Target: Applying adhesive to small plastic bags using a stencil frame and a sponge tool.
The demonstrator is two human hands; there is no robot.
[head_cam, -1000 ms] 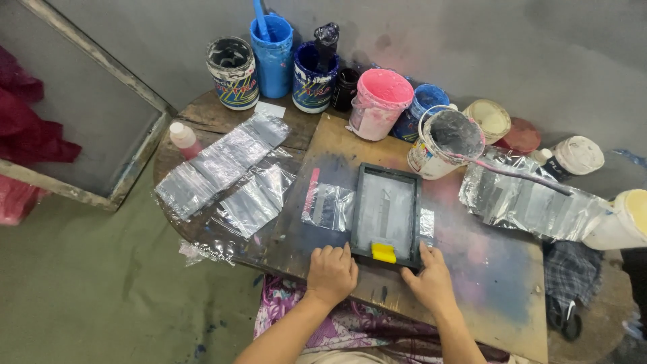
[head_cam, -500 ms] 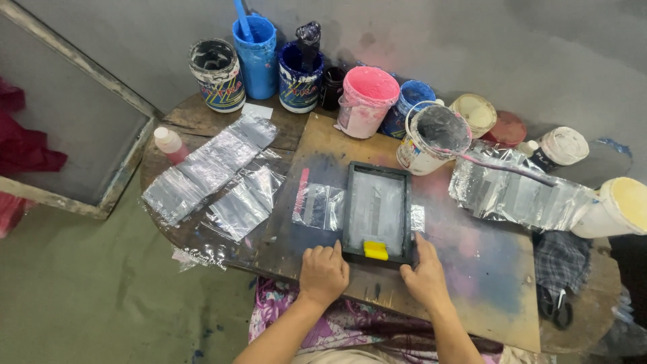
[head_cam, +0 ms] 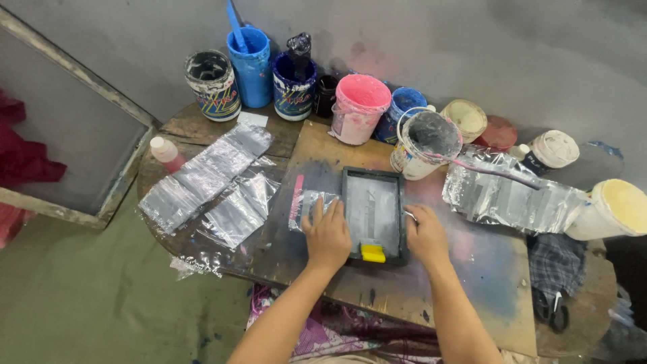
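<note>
- We see the left hand (head_cam: 328,236) lying flat, fingers together, on the left edge of the frame (head_cam: 373,214), over a plastic bag (head_cam: 308,209).
- The right hand (head_cam: 426,234) rests flat on the frame's right edge; neither hand grips anything.
- The frame lies on the desk (head_cam: 465,283), a yellow pad (head_cam: 373,253) at its near end.
- Paint pots (head_cam: 360,108) stand behind it.

Both forearms reach toward twelve o'clock; the left hand (head_cam: 328,236) lies flat, palm down, and the right hand (head_cam: 426,234) lies flat at its three o'clock.
</note>
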